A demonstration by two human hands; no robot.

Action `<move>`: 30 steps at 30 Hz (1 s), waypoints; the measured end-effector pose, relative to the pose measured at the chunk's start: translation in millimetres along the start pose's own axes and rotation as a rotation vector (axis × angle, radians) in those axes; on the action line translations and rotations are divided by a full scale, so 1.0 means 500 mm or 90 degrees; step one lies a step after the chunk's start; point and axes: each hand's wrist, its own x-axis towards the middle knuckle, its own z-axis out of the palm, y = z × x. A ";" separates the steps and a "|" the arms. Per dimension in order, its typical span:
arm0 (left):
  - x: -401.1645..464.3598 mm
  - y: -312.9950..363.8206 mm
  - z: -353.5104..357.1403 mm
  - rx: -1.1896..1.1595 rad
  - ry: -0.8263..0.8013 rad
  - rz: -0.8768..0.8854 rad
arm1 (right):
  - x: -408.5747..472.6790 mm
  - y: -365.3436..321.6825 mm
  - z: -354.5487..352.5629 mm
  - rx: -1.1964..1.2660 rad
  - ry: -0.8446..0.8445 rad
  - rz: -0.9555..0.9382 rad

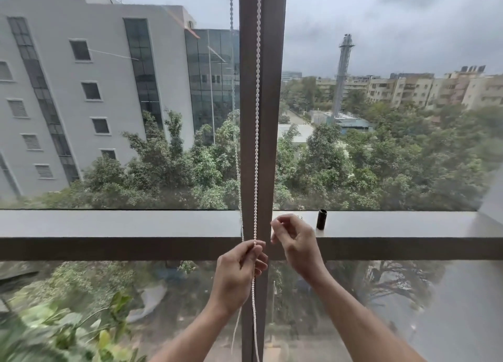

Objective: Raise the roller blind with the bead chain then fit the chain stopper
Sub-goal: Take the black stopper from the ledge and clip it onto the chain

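The head view looks out through a tall window split by a dark vertical mullion (262, 116) and a dark horizontal rail (109, 248), with a flat sill ledge (109, 222) just above that rail.

The white bead chain (256, 143) hangs as 2 strands. 1 strand runs down the face of the mullion from the top edge of the view; the other hangs just to its left, over the glass, and looks darker against the sky. Both strands meet at the left hand (239, 276), which sits in front of the mullion just below the rail. Its thumb and fingers are curled round the chain and pinch it near the level of the rail. Below this hand the 2 strands fall on toward the bottom edge, spreading slightly apart.

The right hand (295, 246) is raised just right of the mullion, at the level of the sill ledge, apart from the chain. Its fingers are loosely curled with thumb and forefinger drawn close together; whether they hold some small thing I cannot tell.

A small dark cylinder (321, 219) stands upright on the ledge, just right of the right hand, not touching it. Whether it is a container, or what is in it, cannot be made out. A tiny glinting item (299, 216) lies on the ledge behind the right hand's knuckles, too small to identify.

The blind's fabric is not in view; the glass is uncovered throughout.

Outside stand a grey block (81, 89), trees and a tall mast (343, 70).
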 end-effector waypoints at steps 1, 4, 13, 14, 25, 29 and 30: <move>-0.006 -0.010 0.002 -0.010 0.004 -0.011 | 0.005 0.021 -0.010 -0.002 0.035 0.029; -0.027 -0.044 0.003 -0.030 0.003 -0.049 | 0.028 0.077 -0.046 -0.016 0.132 0.112; -0.079 -0.106 0.012 0.002 0.030 -0.067 | 0.119 0.208 -0.137 -0.168 0.268 0.304; -0.085 -0.110 0.011 0.012 0.034 -0.058 | 0.126 0.221 -0.143 -0.179 0.251 0.320; -0.134 -0.149 0.007 0.066 0.044 -0.044 | 0.188 0.282 -0.149 -0.301 0.125 0.419; -0.135 -0.146 0.007 0.091 0.029 -0.030 | 0.181 0.283 -0.140 -0.337 0.134 0.436; -0.135 -0.145 0.007 0.096 0.026 -0.026 | 0.175 0.285 -0.139 -0.318 0.148 0.427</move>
